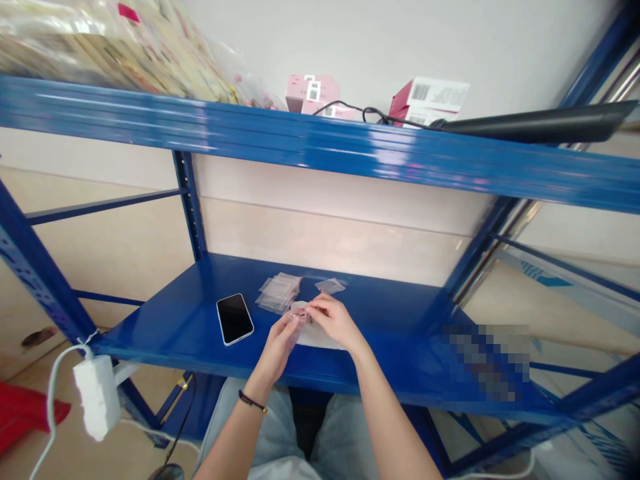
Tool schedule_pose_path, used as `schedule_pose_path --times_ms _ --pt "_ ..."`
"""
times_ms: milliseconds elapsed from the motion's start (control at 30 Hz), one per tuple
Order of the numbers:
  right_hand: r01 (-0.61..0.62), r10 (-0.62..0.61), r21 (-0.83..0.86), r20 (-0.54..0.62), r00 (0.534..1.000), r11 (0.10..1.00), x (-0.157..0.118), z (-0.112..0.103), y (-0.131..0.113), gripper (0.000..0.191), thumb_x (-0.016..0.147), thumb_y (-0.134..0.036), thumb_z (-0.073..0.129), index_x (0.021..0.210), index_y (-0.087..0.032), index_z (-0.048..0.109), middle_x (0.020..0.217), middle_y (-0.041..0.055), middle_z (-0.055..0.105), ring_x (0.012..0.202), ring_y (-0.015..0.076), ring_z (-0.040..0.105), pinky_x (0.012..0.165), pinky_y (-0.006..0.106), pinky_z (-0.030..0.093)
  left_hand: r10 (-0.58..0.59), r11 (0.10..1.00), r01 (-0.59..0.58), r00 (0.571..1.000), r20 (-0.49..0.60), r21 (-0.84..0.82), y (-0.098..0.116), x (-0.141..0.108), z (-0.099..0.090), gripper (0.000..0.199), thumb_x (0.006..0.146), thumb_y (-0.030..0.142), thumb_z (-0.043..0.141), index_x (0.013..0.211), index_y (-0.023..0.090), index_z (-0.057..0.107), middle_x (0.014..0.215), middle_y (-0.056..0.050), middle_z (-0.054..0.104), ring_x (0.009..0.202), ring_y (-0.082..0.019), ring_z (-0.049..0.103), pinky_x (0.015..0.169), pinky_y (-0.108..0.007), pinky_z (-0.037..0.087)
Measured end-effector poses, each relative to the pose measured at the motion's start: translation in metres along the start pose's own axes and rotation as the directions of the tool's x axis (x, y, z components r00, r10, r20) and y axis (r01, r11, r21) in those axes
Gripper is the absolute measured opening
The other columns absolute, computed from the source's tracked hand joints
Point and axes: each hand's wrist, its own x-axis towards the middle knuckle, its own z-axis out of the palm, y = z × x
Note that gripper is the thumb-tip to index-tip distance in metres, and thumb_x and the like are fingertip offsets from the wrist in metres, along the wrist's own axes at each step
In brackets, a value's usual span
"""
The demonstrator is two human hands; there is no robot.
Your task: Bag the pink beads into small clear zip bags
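My left hand (pixel 281 341) and my right hand (pixel 334 321) meet over the blue shelf (pixel 400 320), fingertips close together. Between them is a small clear plastic bag (pixel 299 307), its lower edge pinched by my left thumb and fingers. The right thumb and forefinger are closed at the bag's right side; something small and dark shows there, too small to name. Under my hands lies a white sheet (pixel 327 339), partly covered by them. Just beyond sits a pile of clear plastic bags (pixel 279 292), and a separate clear bag (pixel 331 286) lies behind my right hand.
A phone (pixel 235 319) lies left of my hands, screen dark. The upper shelf beam (pixel 300 137) crosses above, carrying pink boxes (pixel 320 87), a red and white box (pixel 435 95), a black tube-like object (pixel 540 125) and bagged goods (pixel 125 53). A white power strip (pixel 97 397) hangs at left.
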Motion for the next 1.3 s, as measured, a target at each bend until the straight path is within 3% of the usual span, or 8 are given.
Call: schedule_pose_path --times_ms 100,167,367,533,767,967,1100,1300 --pt "-0.139 0.124 -0.100 -0.146 0.982 0.985 -0.010 0.003 0.023 0.023 0.095 -0.022 0.053 0.099 -0.022 0.075 0.094 0.0044 0.070 0.083 0.0177 0.066 0.079 0.028 0.050 -0.031 0.999 0.030 0.998 -0.057 -0.029 0.001 0.000 0.001 0.042 0.074 0.044 0.086 0.102 0.015 0.079 0.108 -0.014 0.078 0.103 -0.027 0.070 0.095 -0.032 0.049" --pt "-0.206 0.174 -0.184 -0.178 0.969 0.961 -0.019 0.004 0.039 0.025 0.091 -0.015 0.054 0.101 -0.022 0.076 0.093 0.0046 0.070 0.078 0.0179 0.066 0.075 0.028 0.050 -0.039 0.999 0.036 0.996 -0.075 -0.038 0.000 0.001 0.001 0.042 0.071 0.044 0.088 0.100 0.015 0.079 0.104 -0.013 0.079 0.099 -0.026 0.071 0.092 -0.031 0.049" --pt "-0.120 0.101 -0.495 -0.065 0.993 0.861 -0.032 0.013 0.045 0.028 0.091 -0.011 0.056 0.107 -0.025 0.073 0.112 0.0043 0.070 0.105 0.0204 0.062 0.093 0.028 0.048 -0.041 0.998 0.038 0.996 -0.084 -0.042 -0.003 0.002 -0.002 0.043 0.070 0.043 0.089 0.101 0.015 0.080 0.105 -0.013 0.078 0.098 -0.024 0.071 0.091 -0.030 0.049" --pt "-0.089 0.121 -0.634 0.007 0.993 0.768 -0.031 0.018 0.036 0.023 0.096 -0.017 0.054 0.104 -0.025 0.074 0.112 0.0055 0.069 0.111 0.0214 0.058 0.096 0.028 0.048 -0.044 0.998 0.040 0.995 -0.088 -0.040 -0.003 0.002 -0.003 0.040 0.073 0.042 0.087 0.101 0.015 0.079 0.106 -0.012 0.078 0.098 -0.024 0.071 0.089 -0.030 0.050" --pt "-0.057 0.099 -0.666 0.026 0.995 0.744 -0.031 0.020 0.038 0.024 0.097 -0.017 0.052 0.105 -0.024 0.073 0.110 0.0071 0.069 0.112 0.0225 0.058 0.098 0.030 0.048 -0.032 0.998 0.029 0.998 -0.055 -0.049 -0.004 0.003 -0.002 0.041 0.074 0.042 0.085 0.101 0.013 0.079 0.104 -0.014 0.078 0.096 -0.025 0.071 0.089 -0.032 0.051" --pt "0.032 0.077 -0.667 0.133 0.988 0.744 -0.022 0.013 0.041 0.024 0.098 -0.017 0.051 0.100 -0.022 0.073 0.106 0.0068 0.070 0.104 0.0206 0.061 0.102 0.031 0.045 -0.040 0.998 0.038 0.998 -0.046 -0.040 -0.007 0.003 -0.005 0.038 0.078 0.041 0.083 0.105 0.014 0.078 0.109 -0.013 0.077 0.102 -0.024 0.070 0.094 -0.031 0.050" --pt "0.061 0.078 -0.638 0.187 0.979 0.767 -0.017 0.008 0.042 0.026 0.099 -0.017 0.049 0.103 -0.022 0.074 0.106 0.0065 0.070 0.105 0.0200 0.063 0.100 0.030 0.045 -0.027 0.999 0.026 0.999 -0.038 -0.023 -0.003 0.001 -0.005 0.039 0.079 0.041 0.082 0.108 0.014 0.077 0.115 -0.014 0.076 0.108 -0.026 0.069 0.098 -0.033 0.049" --pt "0.047 0.068 -0.572 0.178 0.982 0.819 -0.018 0.004 0.043 0.023 0.097 -0.016 0.054 0.107 -0.023 0.074 0.108 0.0054 0.069 0.106 0.0188 0.062 0.095 0.027 0.046 -0.021 0.999 0.020 1.000 -0.020 -0.031 -0.003 0.000 -0.004 0.038 0.081 0.040 0.080 0.109 0.015 0.077 0.114 -0.014 0.076 0.109 -0.026 0.069 0.099 -0.033 0.049"
